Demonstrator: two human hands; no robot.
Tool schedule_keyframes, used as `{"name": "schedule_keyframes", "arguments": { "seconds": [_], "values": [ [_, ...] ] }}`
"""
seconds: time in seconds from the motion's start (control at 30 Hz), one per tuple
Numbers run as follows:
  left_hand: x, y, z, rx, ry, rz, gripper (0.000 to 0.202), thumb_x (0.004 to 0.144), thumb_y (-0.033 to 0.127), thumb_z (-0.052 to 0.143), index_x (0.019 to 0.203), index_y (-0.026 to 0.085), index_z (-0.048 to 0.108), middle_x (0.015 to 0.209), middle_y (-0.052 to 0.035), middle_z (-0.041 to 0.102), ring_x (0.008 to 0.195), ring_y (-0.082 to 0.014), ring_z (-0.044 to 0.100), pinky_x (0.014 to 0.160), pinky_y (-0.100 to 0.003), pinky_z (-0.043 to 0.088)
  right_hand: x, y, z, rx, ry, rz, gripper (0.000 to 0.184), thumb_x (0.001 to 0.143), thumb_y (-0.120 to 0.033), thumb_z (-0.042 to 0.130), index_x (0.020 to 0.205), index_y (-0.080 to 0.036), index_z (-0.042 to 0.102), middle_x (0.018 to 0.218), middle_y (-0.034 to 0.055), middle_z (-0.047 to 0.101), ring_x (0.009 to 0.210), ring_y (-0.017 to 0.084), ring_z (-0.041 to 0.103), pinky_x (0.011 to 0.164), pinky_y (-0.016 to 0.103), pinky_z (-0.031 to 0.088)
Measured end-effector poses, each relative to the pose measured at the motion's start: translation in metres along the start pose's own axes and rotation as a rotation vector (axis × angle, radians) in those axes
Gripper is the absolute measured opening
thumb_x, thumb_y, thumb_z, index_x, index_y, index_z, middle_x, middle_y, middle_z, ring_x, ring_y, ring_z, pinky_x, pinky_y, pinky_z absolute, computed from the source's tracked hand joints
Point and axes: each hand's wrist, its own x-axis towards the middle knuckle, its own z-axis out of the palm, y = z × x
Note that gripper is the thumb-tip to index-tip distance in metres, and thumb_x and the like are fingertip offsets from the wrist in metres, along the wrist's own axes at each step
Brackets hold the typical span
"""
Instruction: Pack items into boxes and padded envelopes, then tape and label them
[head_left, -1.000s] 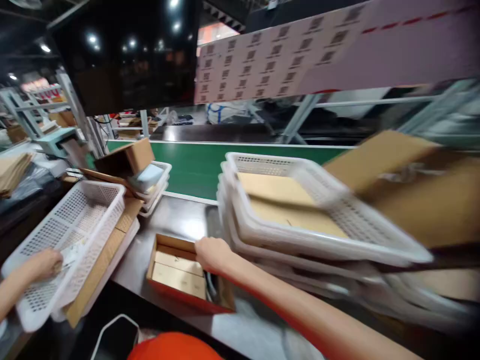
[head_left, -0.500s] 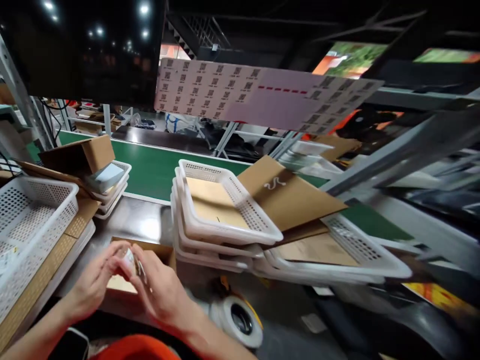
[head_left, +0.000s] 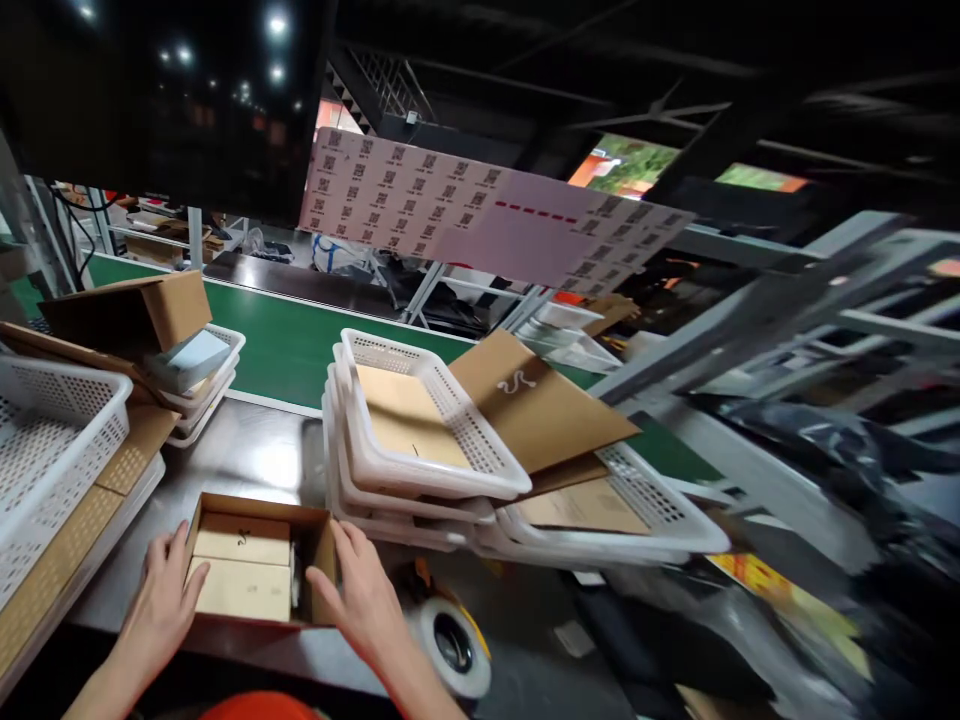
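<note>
An open cardboard box (head_left: 259, 508) stands on the metal table in front of me. Inside it lie two smaller tan boxes, a rear one (head_left: 255, 538) with a dark squiggle and a front one (head_left: 240, 588). Something thin and pale shows in the gap on their right, too small to name. My left hand (head_left: 159, 590) holds the left wall, fingers outside and thumb over the edge. On the opposite wall, my right hand (head_left: 364, 590) has its thumb inside and its fingers outside.
Stacked white baskets (head_left: 435, 470) with cardboard stand right of the box, and another white basket (head_left: 90, 440) is at the left. A tape roll (head_left: 454, 645) sits by my right forearm. Behind runs a green conveyor belt (head_left: 277, 340) beneath a sheet of printed codes (head_left: 480, 215).
My hands were together over the box around a small shiny clear item. They have since parted to the box's two sides, and that item is out of them. The view has shifted slightly right.
</note>
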Motion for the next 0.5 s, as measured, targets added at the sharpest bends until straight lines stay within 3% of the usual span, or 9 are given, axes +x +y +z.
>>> {"name": "schedule_keyframes", "arguments": {
  "seconds": [0.07, 0.17, 0.27, 0.33, 0.4, 0.5],
  "values": [
    [-0.004, 0.013, -0.007, 0.012, -0.066, -0.016, 0.073, 0.102, 0.052, 0.040, 0.150, -0.001, 0.052, 0.130, -0.0293, 0.064, 0.118, -0.0398, 0.071, 0.100, -0.054, 0.061, -0.027, 0.024, 0.024, 0.182, 0.047, 0.077, 0.055, 0.098, -0.042, 0.057, 0.147, -0.016, 0.060, 0.147, 0.0210, 0.063, 0.138, 0.037, 0.061, 0.116, 0.053, 0.052],
    [-0.007, 0.040, -0.022, 0.075, -0.291, 0.152, 0.068, 0.093, 0.062, 0.057, 0.141, 0.014, 0.067, 0.134, -0.0223, 0.068, 0.119, -0.0394, 0.069, 0.100, -0.051, 0.060, -0.050, 0.032, 0.045, 0.356, -0.063, -0.002, 0.078, 0.087, -0.042, 0.073, 0.157, -0.021, 0.048, 0.154, 0.0185, 0.058, 0.143, 0.038, 0.056, 0.120, 0.052, 0.049],
    [0.000, 0.062, -0.031, 0.260, -0.550, 0.318, 0.061, 0.087, 0.072, 0.063, 0.104, 0.017, 0.085, 0.110, -0.0203, 0.078, 0.105, -0.0429, 0.072, 0.092, -0.055, 0.061, -0.039, 0.014, 0.039, 0.241, -0.272, -0.079, 0.107, 0.065, -0.043, 0.094, 0.159, -0.021, 0.047, 0.156, 0.0192, 0.053, 0.141, 0.040, 0.054, 0.121, 0.051, 0.047],
    [0.011, 0.064, -0.028, 0.376, -0.616, 0.356, 0.064, 0.095, 0.069, 0.052, 0.093, 0.015, 0.086, 0.095, -0.0207, 0.080, 0.091, -0.0402, 0.075, 0.082, -0.053, 0.061, -0.016, 0.004, 0.028, 0.077, -0.385, -0.121, 0.106, 0.057, -0.050, 0.098, 0.150, -0.018, 0.057, 0.146, 0.0204, 0.058, 0.130, 0.041, 0.059, 0.113, 0.054, 0.052],
    [0.026, 0.055, -0.018, 0.396, -0.543, 0.499, 0.057, 0.102, 0.060, 0.047, 0.108, 0.017, 0.085, 0.105, -0.0192, 0.082, 0.097, -0.0357, 0.076, 0.088, -0.049, 0.060, 0.010, 0.000, 0.021, -0.017, -0.439, -0.185, 0.083, 0.062, -0.060, 0.093, 0.130, -0.017, 0.073, 0.131, 0.0189, 0.065, 0.121, 0.042, 0.062, 0.102, 0.057, 0.058],
    [0.051, 0.032, 0.004, 0.357, -0.167, 0.728, 0.052, 0.098, 0.055, 0.059, 0.138, 0.024, 0.073, 0.144, -0.0188, 0.070, 0.133, -0.0383, 0.064, 0.119, -0.059, 0.040, 0.032, 0.002, 0.028, 0.101, -0.333, -0.232, 0.052, 0.068, -0.062, 0.090, 0.093, -0.017, 0.080, 0.108, 0.0105, 0.069, 0.108, 0.035, 0.068, 0.091, 0.046, 0.062]
  ]
}}
